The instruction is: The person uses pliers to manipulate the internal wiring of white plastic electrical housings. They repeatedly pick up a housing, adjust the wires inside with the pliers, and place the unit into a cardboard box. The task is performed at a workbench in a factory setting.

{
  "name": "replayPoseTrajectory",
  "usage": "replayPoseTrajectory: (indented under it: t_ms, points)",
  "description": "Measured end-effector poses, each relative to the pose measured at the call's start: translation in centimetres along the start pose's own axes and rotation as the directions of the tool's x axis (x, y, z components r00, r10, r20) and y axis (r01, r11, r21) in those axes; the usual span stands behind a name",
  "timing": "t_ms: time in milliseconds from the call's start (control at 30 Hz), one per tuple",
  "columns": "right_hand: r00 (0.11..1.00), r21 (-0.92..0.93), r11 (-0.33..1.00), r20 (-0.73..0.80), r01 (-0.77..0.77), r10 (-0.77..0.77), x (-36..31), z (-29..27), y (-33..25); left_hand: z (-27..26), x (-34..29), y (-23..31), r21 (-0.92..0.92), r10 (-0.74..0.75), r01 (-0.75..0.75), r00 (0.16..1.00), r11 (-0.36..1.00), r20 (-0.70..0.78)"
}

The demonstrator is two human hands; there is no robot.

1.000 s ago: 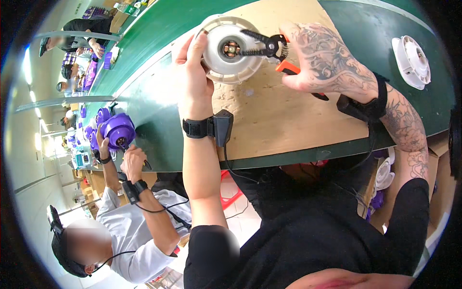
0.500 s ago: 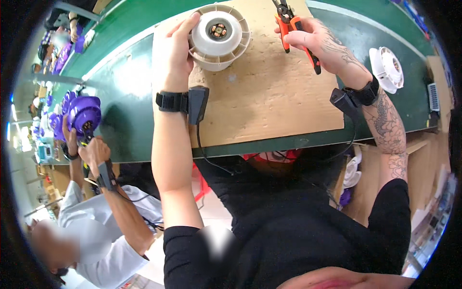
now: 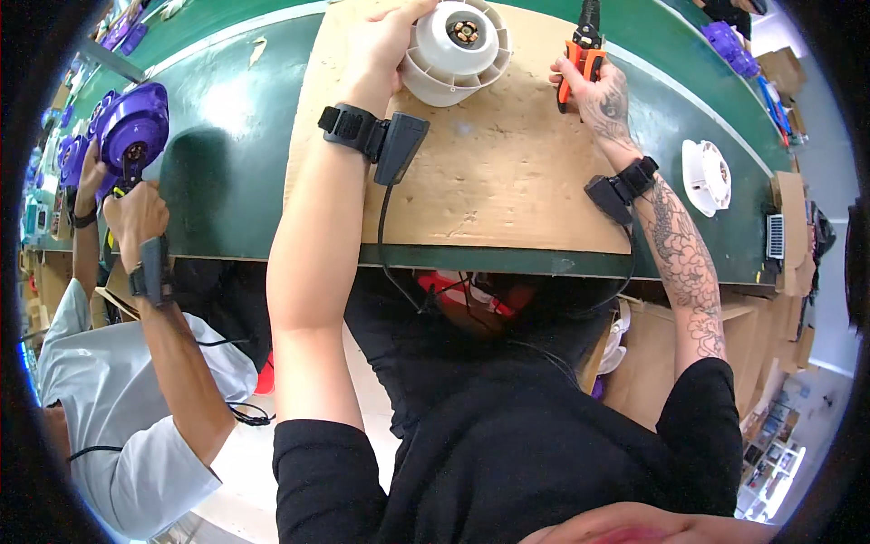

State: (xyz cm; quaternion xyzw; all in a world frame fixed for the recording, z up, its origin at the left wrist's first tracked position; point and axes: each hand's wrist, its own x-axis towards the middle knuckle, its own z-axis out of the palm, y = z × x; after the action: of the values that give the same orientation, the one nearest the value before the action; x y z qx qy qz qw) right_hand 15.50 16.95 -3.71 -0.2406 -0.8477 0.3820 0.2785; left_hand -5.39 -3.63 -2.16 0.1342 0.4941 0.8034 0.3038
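Left hand (image 3: 385, 47) is gripping white housing (image 3: 450, 63) over cardboard (image 3: 489, 172) | right hand (image 3: 600, 96) is clasping pliers (image 3: 594, 63) near cardboard's right edge | housing is looking light, rigid, grippable by rim (image 3: 497, 66)

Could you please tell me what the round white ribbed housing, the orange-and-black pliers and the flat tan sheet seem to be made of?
Round white ribbed housing: probably moulded plastic, smooth, with thin, even ribs.
Orange-and-black pliers: bright grips likely plastic or rubber; slim dark head suggests metal, finish unclear.
Flat tan sheet: apparently cardboard, matte, scuffed and dented.
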Motion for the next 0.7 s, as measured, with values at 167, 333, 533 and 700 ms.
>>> replayPoseTrajectory:
  t_ms: [167,333,533,700]
  points:
    - [0.998,0.043,0.998,-0.044,0.035,-0.033,-2.5,0.9,0.4,3.1,-4.7,3.6,0.325,0.082,-0.036,0.988,0.945,-0.132]
    - [0.997,0.062,0.996,0.05,0.063,-0.066,-3.5,0.9,-2.3,2.3,-3.9,3.2,0.242,0.03,0.02,0.979,0.97,-0.202]
    - [0.761,-0.569,0.525,0.333,0.633,-0.557,-0.9,-7.4,-7.3,1.8,-2.8,2.4,0.208,0.03,-0.029,1.0,0.978,-0.001]
    - [0.586,-0.704,0.069,0.527,0.706,-0.616,-0.3,-10.1,-13.5,1.7,-0.6,-0.3,0.248,0.011,-0.039,0.994,0.968,0.113]
